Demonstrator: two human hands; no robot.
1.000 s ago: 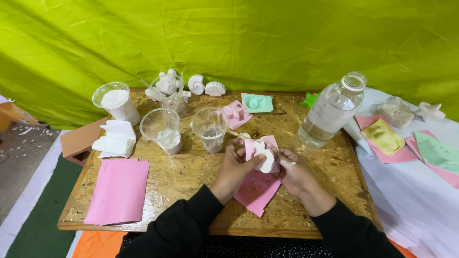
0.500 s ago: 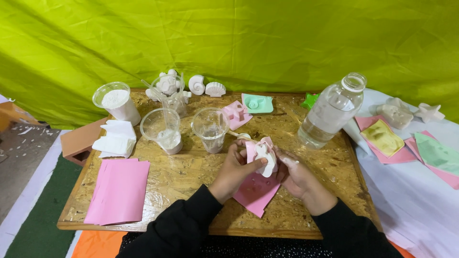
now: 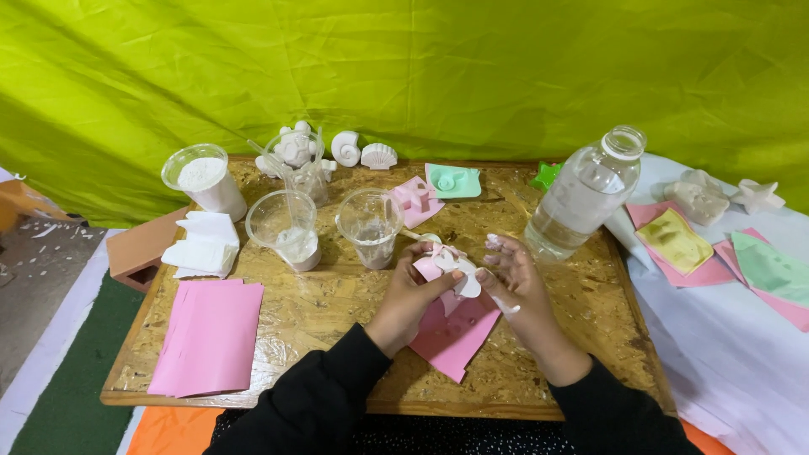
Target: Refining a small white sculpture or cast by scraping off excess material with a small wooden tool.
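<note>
We see two hands over a wooden board. The left hand pinches a small white plaster shape and the pink mold under it, with the thumb on the front and the fingers curled behind. The white shape sits at the tips of those fingers, at about 2 o'clock from the left hand. The right hand is just beside it at 3 o'clock, with fingers spread loose and white stuff on the tips; we cannot tell if they touch the shape. A pink sheet lies under both hands. At 11 o'clock stands a clear cup, and at 1 o'clock a water bottle.
</note>
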